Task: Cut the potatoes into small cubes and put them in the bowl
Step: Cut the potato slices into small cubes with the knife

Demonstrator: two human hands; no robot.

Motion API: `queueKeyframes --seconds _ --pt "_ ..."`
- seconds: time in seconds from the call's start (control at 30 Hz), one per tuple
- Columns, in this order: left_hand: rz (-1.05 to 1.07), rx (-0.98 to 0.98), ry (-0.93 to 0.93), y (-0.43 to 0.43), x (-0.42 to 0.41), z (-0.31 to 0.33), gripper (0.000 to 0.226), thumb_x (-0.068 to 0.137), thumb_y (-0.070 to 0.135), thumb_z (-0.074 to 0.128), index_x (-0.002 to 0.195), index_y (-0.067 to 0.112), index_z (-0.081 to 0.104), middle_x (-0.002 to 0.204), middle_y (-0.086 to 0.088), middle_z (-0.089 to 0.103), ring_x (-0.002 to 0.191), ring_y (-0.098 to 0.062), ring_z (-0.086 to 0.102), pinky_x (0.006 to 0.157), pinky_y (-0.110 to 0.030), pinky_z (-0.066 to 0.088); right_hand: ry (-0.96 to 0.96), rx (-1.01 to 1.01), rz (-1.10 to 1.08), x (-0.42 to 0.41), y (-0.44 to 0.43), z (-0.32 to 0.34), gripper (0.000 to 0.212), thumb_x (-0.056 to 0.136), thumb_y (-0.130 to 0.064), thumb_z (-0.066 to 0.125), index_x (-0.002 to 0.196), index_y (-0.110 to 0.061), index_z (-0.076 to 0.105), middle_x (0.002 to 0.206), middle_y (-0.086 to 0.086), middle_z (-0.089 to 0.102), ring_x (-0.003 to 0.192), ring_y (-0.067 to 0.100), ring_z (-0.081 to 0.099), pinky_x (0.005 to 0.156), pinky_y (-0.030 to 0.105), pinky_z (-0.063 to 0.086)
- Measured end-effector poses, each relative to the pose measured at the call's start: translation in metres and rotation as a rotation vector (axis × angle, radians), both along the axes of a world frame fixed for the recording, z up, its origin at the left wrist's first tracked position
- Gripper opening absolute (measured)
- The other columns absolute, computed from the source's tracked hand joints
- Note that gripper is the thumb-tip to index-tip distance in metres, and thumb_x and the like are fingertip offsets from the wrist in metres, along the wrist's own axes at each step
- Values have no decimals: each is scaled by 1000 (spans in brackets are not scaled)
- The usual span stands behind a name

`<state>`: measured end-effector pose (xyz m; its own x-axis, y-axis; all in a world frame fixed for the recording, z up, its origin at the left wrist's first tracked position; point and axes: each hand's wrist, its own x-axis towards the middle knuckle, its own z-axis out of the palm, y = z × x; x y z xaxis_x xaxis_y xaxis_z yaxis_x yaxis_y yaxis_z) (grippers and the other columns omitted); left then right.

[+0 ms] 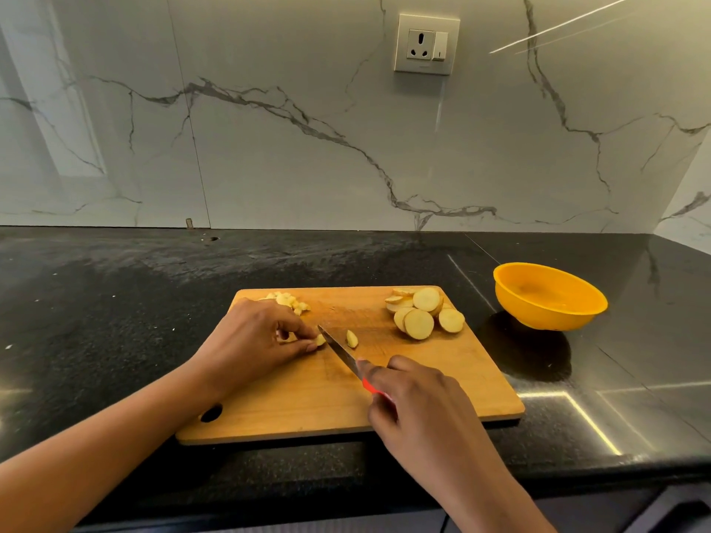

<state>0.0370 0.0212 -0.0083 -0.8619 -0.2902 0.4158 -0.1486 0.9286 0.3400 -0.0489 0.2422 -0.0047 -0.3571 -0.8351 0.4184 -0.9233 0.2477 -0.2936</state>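
A wooden cutting board (423, 394) lies on the black counter. My left hand (254, 340) pinches a piece of potato (320, 340) near the board's middle. My right hand (415, 402) grips a red-handled knife (340, 350), its blade down on the board right beside that piece. One cut chunk (351, 338) lies just right of the blade. Small potato cubes (289, 300) are heaped at the board's far left corner, partly hidden by my left hand. Round potato slices (423, 315) are piled at the far right corner. The yellow bowl (550, 296) stands right of the board and looks empty.
The black stone counter (134, 302) runs to a marble wall with a power socket (426, 44). The counter's front edge is just below the board. A seam and bright reflections cross the counter at the right.
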Motion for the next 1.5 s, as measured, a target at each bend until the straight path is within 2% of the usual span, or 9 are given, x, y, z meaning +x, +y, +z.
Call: queueKeyframes --seconds 0.17,0.43,0.63,0.77,0.9,1.13,1.27,1.4,1.5 --pt "-16 20 22 1 -1 -1 18 76 39 71 93 33 74 85 14 68 79 -3 56 67 -27 51 42 37 -2 -1 -3 3 47 98 -31 42 144 -36 34 91 -15 40 86 8 49 61 18 32" --pt "-10 35 33 2 -2 -2 15 77 34 72 92 30 74 84 18 63 81 -3 53 67 -26 48 62 194 40 -2 -23 18 44 97 -26 46 141 -25 42 103 -5 50 87 6 41 63 20 30" --pt "20 68 15 4 0 0 16 77 36 71 92 31 73 81 26 55 82 -2 53 71 -23 48 68 232 21 2 12 26 47 97 -30 44 143 -34 36 78 -14 34 76 5 38 57 18 30" --pt "40 121 29 5 2 3 13 74 37 74 86 34 72 79 26 57 80 0 55 69 -18 47 19 108 -6 1 4 27 48 97 -31 46 143 -36 36 90 -15 41 83 5 46 64 16 36" --pt "40 130 27 6 3 3 14 75 34 74 89 33 73 80 25 60 80 1 56 70 -18 48 -18 49 -10 4 -6 19 48 96 -30 47 142 -35 38 94 -14 48 85 6 49 68 20 42" --pt "62 99 23 5 1 1 16 76 36 74 91 31 74 83 12 65 79 -6 55 70 -33 51 31 66 -14 10 -15 11 47 98 -29 43 144 -31 36 99 -10 47 88 7 47 66 20 35" --pt "68 85 17 6 0 1 17 76 36 74 92 30 75 82 14 63 79 -3 54 70 -27 50 109 172 -40 18 -28 11 41 99 -22 43 140 -21 41 118 0 51 98 14 51 69 24 31" --pt "69 88 12 7 0 1 16 77 36 73 92 29 74 81 16 62 79 -2 53 70 -23 48 131 241 -25 22 -25 10 43 99 -18 44 141 -18 37 119 2 49 93 15 49 65 24 31" --pt "69 107 -6 6 1 1 16 77 36 73 91 29 74 82 17 63 80 -1 53 68 -17 45 128 223 17 24 -7 12 46 99 -20 42 145 -20 33 116 -2 50 84 9 40 62 20 30"
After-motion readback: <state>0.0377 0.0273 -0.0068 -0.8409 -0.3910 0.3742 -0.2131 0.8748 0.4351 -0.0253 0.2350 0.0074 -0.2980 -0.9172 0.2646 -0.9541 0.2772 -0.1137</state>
